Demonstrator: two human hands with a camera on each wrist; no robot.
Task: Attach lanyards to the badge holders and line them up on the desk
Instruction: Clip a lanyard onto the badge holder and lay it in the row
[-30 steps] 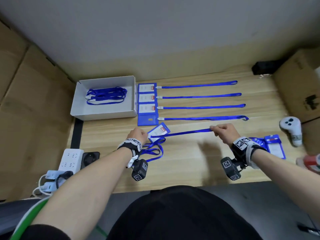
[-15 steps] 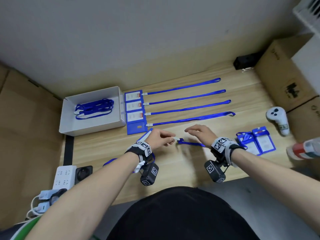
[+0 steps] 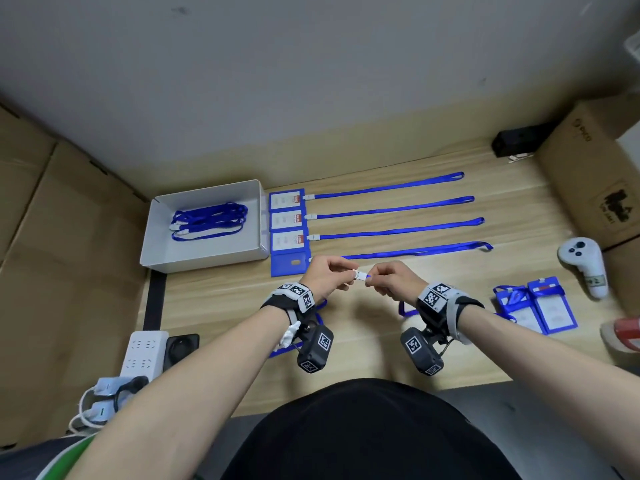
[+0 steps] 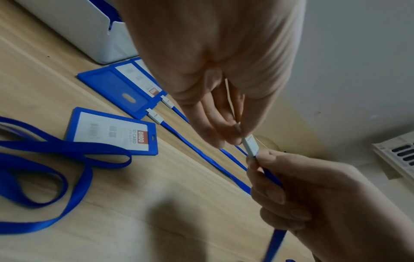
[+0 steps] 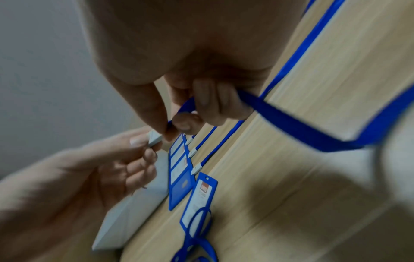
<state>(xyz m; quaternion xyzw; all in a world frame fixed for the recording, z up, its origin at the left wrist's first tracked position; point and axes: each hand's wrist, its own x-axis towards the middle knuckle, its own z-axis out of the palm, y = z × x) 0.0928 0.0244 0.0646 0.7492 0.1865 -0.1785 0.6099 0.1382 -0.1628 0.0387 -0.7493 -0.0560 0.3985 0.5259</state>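
Note:
Above the desk's middle, my left hand and right hand meet. The left hand pinches the white clasp of a blue lanyard. Right at the clasp, my right hand pinches the strap, with the other fingers curled round it. The strap loops down onto the desk. A loose blue badge holder lies flat under my left wrist, apart from the clasp. Several finished badges with straight lanyards lie in a row beyond.
A white box at the left holds spare lanyards. More badge holders lie at the right, by a white controller. Cardboard boxes flank the desk. A power strip sits front left.
The hands have come together. My right hand moved left along the strap to the clasp. My left hand left the badge holder on the desk and now pinches the clasp.

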